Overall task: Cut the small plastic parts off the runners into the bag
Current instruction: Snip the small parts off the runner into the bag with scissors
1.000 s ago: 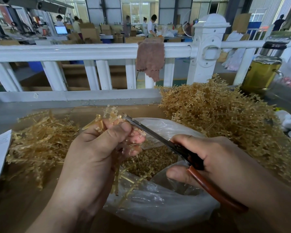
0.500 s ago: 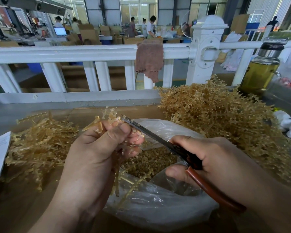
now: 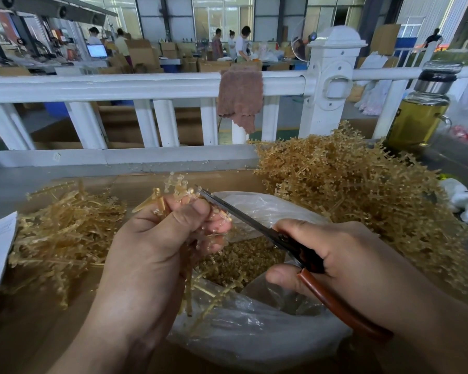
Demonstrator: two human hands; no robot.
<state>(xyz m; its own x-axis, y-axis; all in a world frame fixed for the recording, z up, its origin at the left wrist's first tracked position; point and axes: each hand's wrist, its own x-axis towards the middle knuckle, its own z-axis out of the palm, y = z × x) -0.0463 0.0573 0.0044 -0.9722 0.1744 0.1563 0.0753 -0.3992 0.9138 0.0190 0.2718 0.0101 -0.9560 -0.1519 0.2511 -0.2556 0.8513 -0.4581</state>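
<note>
— Factory hall, white railing (image 3: 146, 85) behind. On the cardboard (image 3: 38, 333)?
— The bag (image 3: 254, 344), in the middle. At its 11 o'clock the left hand (image 3: 152, 252) grips runners (image 3: 177, 187); at 3 o'clock the right hand (image 3: 343, 255) holds scissors (image 3: 235, 211), blades perhaps nearly closed.

Two runner heaps (image 3: 65, 233), one bag (image 3: 254, 344) (clear), one scissors (image 3: 241, 215).

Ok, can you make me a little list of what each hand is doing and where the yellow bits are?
bag: clear, open, small cut parts inside
left hand: grips a bunch of runners
right hand: holds the scissors, tip at the bunch
right side: big heap of yellow runners
left side: smaller heap
railing: white, brown cloth hung on it
</note>
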